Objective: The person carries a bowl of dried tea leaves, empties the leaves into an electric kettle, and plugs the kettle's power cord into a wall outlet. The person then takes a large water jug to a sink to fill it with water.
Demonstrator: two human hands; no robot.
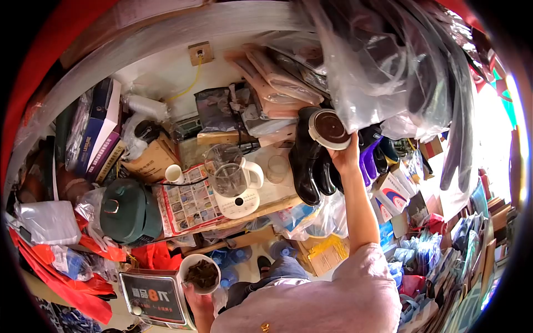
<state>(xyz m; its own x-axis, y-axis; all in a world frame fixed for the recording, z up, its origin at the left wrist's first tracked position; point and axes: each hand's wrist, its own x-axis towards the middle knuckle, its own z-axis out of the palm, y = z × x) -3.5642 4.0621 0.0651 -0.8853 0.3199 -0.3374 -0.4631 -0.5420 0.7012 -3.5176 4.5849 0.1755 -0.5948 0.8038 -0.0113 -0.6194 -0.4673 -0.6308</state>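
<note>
My right hand (345, 154) is closed on a round dark-centred lid with a pale rim (331, 127), held up in front of black rubber boots (306, 166). Low at the left, my left hand (199, 297) grips a white cup (191, 262) with dark brown leafy contents, beside a black-fronted box (154, 297). Between the hands a glass kettle (228, 178) stands on its white base (240, 205) on the wooden table (272, 206). A small drinking glass (276, 168) is right of the kettle, and a small white cup (174, 174) is to its left.
A dark green cooker (126, 212) stands at the table's left, beside a red-edged printed sheet (185, 201). Books (100, 127) lean behind it. Clear plastic bags (383, 61) hang at upper right. Piled packets (461, 244) fill the right side, and large blue bottles (240, 254) sit below the table.
</note>
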